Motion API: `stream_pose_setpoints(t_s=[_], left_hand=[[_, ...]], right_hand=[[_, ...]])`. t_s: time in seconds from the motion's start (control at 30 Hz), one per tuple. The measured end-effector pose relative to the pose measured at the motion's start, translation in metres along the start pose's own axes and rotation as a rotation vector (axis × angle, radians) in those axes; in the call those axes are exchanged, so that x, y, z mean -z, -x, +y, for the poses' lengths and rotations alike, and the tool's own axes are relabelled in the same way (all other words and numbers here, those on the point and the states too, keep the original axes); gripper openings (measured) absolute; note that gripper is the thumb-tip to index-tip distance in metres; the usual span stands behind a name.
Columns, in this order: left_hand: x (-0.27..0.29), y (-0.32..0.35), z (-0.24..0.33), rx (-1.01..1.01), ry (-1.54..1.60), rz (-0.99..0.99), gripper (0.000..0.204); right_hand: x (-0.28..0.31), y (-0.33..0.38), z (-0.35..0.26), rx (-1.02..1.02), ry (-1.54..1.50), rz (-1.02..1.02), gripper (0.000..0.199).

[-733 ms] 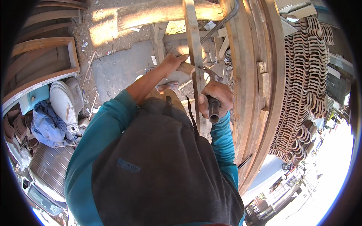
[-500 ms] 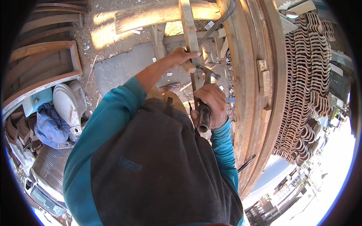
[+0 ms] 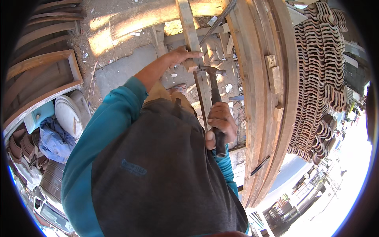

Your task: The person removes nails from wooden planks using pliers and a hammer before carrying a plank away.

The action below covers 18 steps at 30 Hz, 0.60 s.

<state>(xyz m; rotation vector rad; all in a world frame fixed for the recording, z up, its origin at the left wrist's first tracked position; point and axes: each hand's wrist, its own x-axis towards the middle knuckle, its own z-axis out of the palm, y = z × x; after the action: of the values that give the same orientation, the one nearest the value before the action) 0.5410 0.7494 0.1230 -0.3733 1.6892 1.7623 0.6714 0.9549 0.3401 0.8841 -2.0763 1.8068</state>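
Here the right hand (image 3: 221, 124) is clenched around the dark handle of a hammer (image 3: 215, 94), whose metal head sits up against a narrow wooden slat (image 3: 189, 27), just below the left hand. The left hand (image 3: 182, 55) reaches forward at the end of a teal sleeve and grips that slat with its fingers wrapped around the wood, steadying it close to the hammer head. The slat runs away from the person toward a thick sunlit beam (image 3: 142, 17) lying across the top of the view. To the right of both hands stand long curved wooden planks (image 3: 272, 98) with small blocks fixed to them, and beyond them is a stack of clay roof tiles (image 3: 323, 67). Below the hands lies a grey concrete floor (image 3: 118, 75) strewn with wood scraps. Far to the left are a wooden frame (image 3: 43, 79) and a blue cloth (image 3: 53, 138).
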Motion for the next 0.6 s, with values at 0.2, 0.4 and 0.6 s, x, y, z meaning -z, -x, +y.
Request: stream_pose_setpoints(t_s=[0.2, 0.4, 0.6], left_hand=[[-0.004, 0.011, 0.007, -0.099, 0.063, -0.038, 0.078], [-0.002, 0.012, 0.006, -0.139, 0.084, -0.093, 0.084], [0.002, 0.012, 0.003, -0.163, 0.12, -0.123, 0.089]], right_hand=[[0.011, -0.021, 0.022, -0.109, -0.166, 0.295, 0.044], [0.003, -0.075, 0.03, -0.202, -0.138, 0.153, 0.043], [-0.022, -0.127, 0.037, -0.355, 0.04, 0.014, 0.039]])
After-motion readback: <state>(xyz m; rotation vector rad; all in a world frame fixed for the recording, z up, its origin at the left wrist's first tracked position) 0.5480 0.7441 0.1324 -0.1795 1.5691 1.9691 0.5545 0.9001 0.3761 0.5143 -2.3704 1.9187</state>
